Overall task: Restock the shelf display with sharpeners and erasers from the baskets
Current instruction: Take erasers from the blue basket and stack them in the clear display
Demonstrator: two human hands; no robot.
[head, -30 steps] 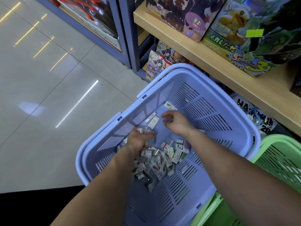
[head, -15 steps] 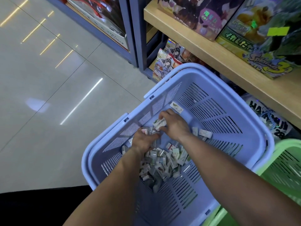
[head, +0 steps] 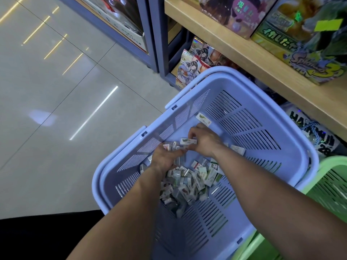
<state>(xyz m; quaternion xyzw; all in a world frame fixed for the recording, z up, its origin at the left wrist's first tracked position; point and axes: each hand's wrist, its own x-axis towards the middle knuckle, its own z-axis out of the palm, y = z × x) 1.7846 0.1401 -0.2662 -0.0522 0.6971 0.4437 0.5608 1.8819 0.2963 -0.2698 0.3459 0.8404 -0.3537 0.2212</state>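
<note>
Clutching small packets (head: 171, 146), left hand (head: 165, 158) inside blue basket (head: 253, 119), right hand (head: 204, 141) beside it pinching one eraser (head: 188, 141), pile (head: 189, 182) beneath both wrists.

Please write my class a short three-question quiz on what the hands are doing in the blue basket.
1. True or false: the left hand and the right hand are both inside the blue basket.
2. The right hand pinches: A a small packet; B a pen; C a bottle.
3. Fill in: the neighbouring basket is coloured ___.
Key: 1 true; 2 A; 3 green.
</note>
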